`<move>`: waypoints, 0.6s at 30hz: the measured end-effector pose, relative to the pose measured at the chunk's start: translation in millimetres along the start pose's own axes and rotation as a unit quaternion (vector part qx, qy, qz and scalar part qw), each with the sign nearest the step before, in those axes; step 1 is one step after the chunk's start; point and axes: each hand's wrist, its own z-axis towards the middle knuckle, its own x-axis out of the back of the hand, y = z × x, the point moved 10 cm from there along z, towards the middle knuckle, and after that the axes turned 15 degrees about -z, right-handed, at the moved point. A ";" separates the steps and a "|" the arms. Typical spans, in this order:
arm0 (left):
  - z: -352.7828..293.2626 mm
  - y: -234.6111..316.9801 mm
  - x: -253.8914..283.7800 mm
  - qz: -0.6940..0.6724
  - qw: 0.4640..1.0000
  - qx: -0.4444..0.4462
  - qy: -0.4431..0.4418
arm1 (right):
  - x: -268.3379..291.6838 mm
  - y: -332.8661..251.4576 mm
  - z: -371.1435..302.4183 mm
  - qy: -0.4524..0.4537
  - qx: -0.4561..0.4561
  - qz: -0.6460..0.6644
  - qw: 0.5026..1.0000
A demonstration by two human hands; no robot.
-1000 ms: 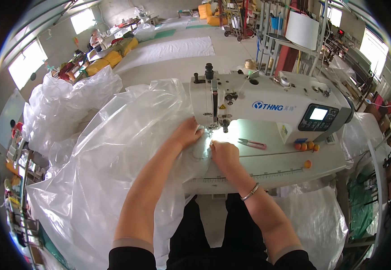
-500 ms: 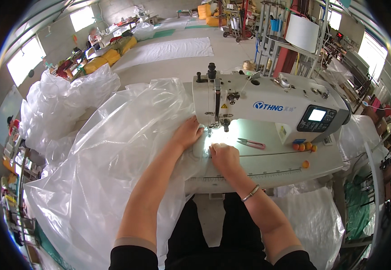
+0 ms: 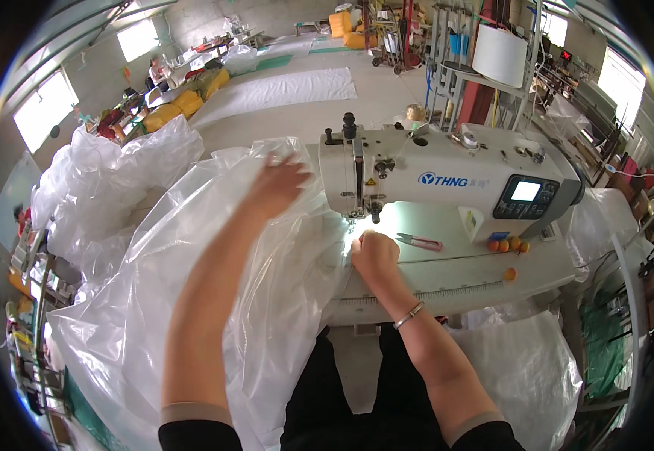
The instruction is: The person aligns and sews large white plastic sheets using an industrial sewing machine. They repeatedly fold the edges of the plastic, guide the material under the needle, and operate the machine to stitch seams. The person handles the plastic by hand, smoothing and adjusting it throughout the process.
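A large sheet of clear, crinkled plastic [image 3: 184, 255] spreads over the left side of the sewing machine's table and hangs toward me. Over its far part my left hand [image 3: 280, 183] is raised, fingers apart and somewhat blurred, holding nothing. My right hand [image 3: 376, 255] is closed at the sheet's right edge, just in front of the needle area, and seems to pinch that edge; bright lamp glare hides the fingertips. The white sewing machine [image 3: 440, 169] stands beyond both hands. Right of my right hand lie thread snips [image 3: 421, 242] with pink handles.
Several small orange fruits [image 3: 509, 245] sit below the control panel [image 3: 526, 197]. A ruler strip [image 3: 447, 292] runs along the table's front. More plastic is heaped at the left [image 3: 116, 180] and hangs at the lower right [image 3: 518, 368]. A large white thread cone [image 3: 500, 56] stands behind.
My left hand has left the sheet near the needle and swung up and to the left, its fingers spreading. My right hand stays closed near the needle.
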 end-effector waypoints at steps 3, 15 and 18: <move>-94.1 -78.6 9.4 0.040 0.987 0.134 -0.075 | -2.2 -3.2 -0.5 0.026 -0.003 -0.002 1.000; -420.7 -8.5 -63.9 -0.311 0.873 0.219 -0.305 | -13.6 10.1 44.5 -0.006 0.074 -0.072 0.995; -442.7 28.8 -106.5 -0.543 0.695 0.398 -0.253 | -17.6 29.5 45.3 0.004 0.055 -0.028 0.998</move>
